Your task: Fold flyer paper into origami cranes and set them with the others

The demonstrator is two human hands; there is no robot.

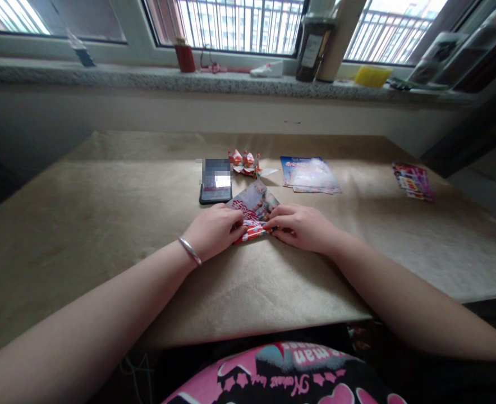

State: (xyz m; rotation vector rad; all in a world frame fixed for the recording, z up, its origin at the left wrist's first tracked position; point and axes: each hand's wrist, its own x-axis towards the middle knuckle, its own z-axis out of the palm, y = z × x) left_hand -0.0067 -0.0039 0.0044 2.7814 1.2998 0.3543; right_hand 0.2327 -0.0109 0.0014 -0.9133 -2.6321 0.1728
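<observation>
A folded sheet of colourful printed paper lies on the brown table in front of me. My left hand, with a silver bangle at the wrist, presses its curled fingers on the paper's left edge. From the other side, my right hand pinches the paper's lower right edge, fingers closed. Both hands meet over the red lower fold. Just behind the paper lies a dark phone, and beside it a finished red-and-white folded paper figure.
A stack of blue printed sheets lies behind my right hand; more coloured sheets are at the far right. The stone windowsill holds a red cup, a dark jar and a yellow item.
</observation>
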